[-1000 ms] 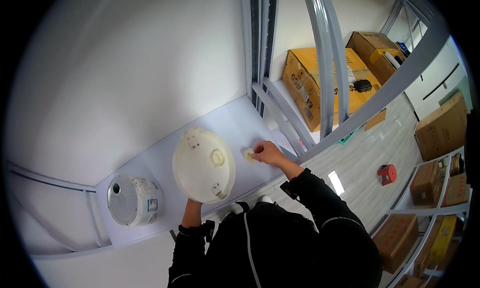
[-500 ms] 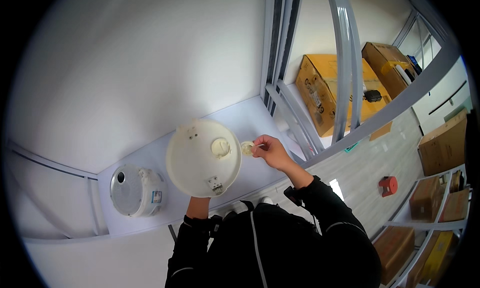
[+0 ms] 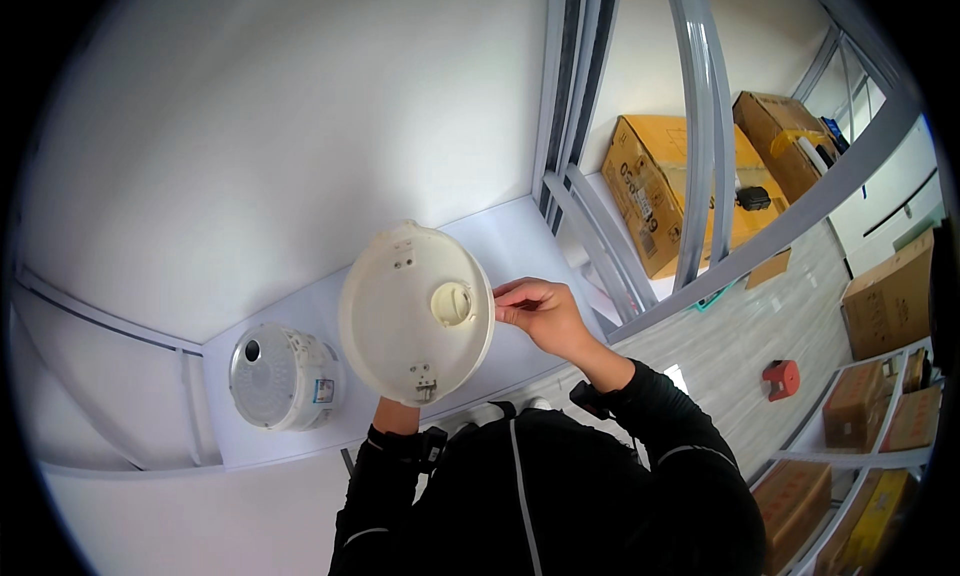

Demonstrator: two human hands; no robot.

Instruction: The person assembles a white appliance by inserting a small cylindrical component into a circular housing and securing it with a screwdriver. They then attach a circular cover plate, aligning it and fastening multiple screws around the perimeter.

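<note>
A white wall (image 3: pixel 280 146) was met by a pale tabletop (image 3: pixel 510 238), bordered by grey metal framing (image 3: pixel 705 126). Above the tabletop a round lid (image 3: pixel 390 311) was held up from its near side by the left hand, of which only the wrist (image 3: pixel 397 417) was shown; its grip was hidden, so its state could not be told. The lid's right rim was met by the fingertips of the right hand (image 3: pixel 545 314); that grip was drawn together, but what was pinched there could not be told. Half a second earlier, a small pale disc had been pinched by it, clear of the rim. The lid was off-white and shallow, with a cream ring-shaped part (image 3: pixel 452 304) right of centre and small fittings near two edges. A white drum-shaped body (image 3: pixel 280 376) was seen to the left, and a yellow box (image 3: pixel 650 191) beyond the framing.
</note>
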